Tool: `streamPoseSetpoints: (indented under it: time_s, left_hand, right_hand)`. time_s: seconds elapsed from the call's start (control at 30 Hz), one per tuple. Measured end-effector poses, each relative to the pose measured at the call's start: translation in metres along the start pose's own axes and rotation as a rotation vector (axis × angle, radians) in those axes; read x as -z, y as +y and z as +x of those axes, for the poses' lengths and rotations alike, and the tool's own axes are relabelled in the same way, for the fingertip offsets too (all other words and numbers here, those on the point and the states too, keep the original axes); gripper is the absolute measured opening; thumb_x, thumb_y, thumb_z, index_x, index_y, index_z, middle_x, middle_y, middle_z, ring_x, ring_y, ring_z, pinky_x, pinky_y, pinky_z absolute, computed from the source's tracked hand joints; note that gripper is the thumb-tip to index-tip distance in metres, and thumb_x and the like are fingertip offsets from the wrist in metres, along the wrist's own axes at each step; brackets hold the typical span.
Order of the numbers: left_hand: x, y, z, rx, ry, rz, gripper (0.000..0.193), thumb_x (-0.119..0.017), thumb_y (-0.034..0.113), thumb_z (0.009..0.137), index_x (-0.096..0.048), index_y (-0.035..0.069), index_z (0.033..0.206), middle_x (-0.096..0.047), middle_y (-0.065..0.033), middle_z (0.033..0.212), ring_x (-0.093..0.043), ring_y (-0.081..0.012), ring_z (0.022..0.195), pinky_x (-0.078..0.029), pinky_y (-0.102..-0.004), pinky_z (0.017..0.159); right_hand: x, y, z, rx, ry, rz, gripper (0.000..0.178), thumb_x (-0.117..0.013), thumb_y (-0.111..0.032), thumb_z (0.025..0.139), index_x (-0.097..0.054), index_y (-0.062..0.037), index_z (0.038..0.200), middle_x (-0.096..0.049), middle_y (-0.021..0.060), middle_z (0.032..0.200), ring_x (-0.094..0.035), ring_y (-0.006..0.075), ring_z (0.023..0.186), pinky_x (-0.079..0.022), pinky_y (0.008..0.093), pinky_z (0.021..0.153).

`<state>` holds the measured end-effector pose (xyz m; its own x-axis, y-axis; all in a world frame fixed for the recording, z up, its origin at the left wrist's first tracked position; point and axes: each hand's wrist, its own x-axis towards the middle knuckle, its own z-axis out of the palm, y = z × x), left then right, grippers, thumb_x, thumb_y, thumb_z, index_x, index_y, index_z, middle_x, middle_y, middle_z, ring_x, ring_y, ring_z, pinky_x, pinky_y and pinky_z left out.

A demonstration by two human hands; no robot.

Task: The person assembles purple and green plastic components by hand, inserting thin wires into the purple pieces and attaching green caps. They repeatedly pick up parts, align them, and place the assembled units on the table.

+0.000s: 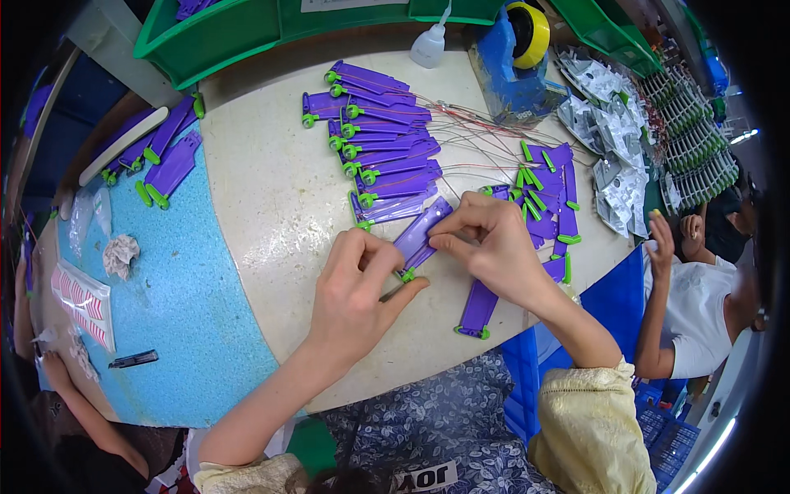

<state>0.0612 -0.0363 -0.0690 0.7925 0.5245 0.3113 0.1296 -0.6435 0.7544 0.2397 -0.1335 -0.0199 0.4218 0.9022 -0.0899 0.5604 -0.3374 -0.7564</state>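
Observation:
A purple plastic strip-shaped part with a bright green end piece lies slanted between my hands, low over the table. My left hand is closed round its lower green end, thumb beneath. At the upper right edge, my right hand pinches the same part between thumb and fingertips. Just beyond, a row of similar purple parts with green ends overlaps, thin wires trailing to the right. Beside my right hand lie more purple pieces with loose green caps. Another purple part rests below my right wrist.
A blue tape dispenser, a white squeeze bottle and green bins stand at the back. Grey plastic parts are heaped at right. More purple parts lie on the blue mat. Other people sit both sides.

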Motion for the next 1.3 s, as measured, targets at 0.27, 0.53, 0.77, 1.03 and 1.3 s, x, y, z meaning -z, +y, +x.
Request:
streamPoseSetpoints:
  time_s: [0.27, 0.53, 0.77, 1.03, 1.3]
  left_hand:
    - [0.009, -0.016, 0.027, -0.420, -0.148, 0.085, 0.032, -0.088, 0.020, 0.065, -0.065, 0.004, 0.078, -0.071, -0.0050, 0.105, -0.060, -0.0245, 0.082, -0.053, -0.0319, 0.066]
    - [0.010, -0.012, 0.029, -0.437, -0.163, 0.165, 0.031, -0.086, 0.019, 0.069, -0.058, 0.005, 0.072, -0.072, -0.0020, 0.114, -0.057, -0.0216, 0.079, -0.052, -0.0295, 0.064]
    - [0.007, -0.007, 0.034, -0.403, -0.190, 0.103, 0.040, -0.089, 0.018, 0.065, -0.051, 0.004, 0.065, -0.074, -0.0042, 0.112, -0.058, -0.0231, 0.079, -0.052, -0.0307, 0.063]
    - [0.008, -0.006, 0.034, -0.323, -0.158, 0.047, 0.053, -0.090, 0.018, 0.065, -0.064, 0.001, 0.107, -0.073, -0.0054, 0.109, -0.058, -0.0235, 0.081, -0.053, -0.0334, 0.070]
    - [0.006, -0.015, 0.029, -0.257, -0.179, 0.011, 0.079, -0.086, 0.021, 0.071, -0.052, 0.002, 0.140, -0.071, -0.0059, 0.108, -0.057, -0.0246, 0.085, -0.051, -0.0365, 0.077]
  right_hand:
    - [-0.004, 0.004, 0.006, -0.141, 0.100, -0.003, 0.008, -0.071, -0.005, 0.076, -0.069, 0.0031, 0.078, -0.064, 0.0164, 0.065, -0.061, 0.0279, 0.057, -0.046, 0.0401, 0.056]
    - [0.060, 0.030, 0.032, 0.366, 0.613, -0.170, 0.008, -0.073, -0.006, 0.085, -0.069, -0.0003, 0.088, -0.070, 0.0111, 0.092, -0.065, 0.0200, 0.078, -0.049, 0.0340, 0.068]
    - [0.152, 0.053, 0.091, -0.322, 0.473, 0.658, 0.022, -0.074, -0.021, 0.086, -0.070, 0.0000, 0.084, -0.055, -0.0004, 0.068, -0.046, 0.0087, 0.057, -0.042, 0.0261, 0.057]
    - [0.141, 0.039, 0.068, -0.299, 0.301, 0.124, 0.016, -0.071, -0.012, 0.075, -0.064, -0.0023, 0.065, -0.048, -0.0025, 0.054, -0.040, 0.0051, 0.048, -0.029, 0.0257, 0.045]
    - [0.008, 0.014, -0.025, -0.105, -0.262, 0.438, 0.024, -0.069, -0.014, 0.094, -0.076, -0.0032, 0.114, -0.068, 0.0061, 0.079, -0.052, 0.0093, 0.062, -0.039, 0.0282, 0.054]
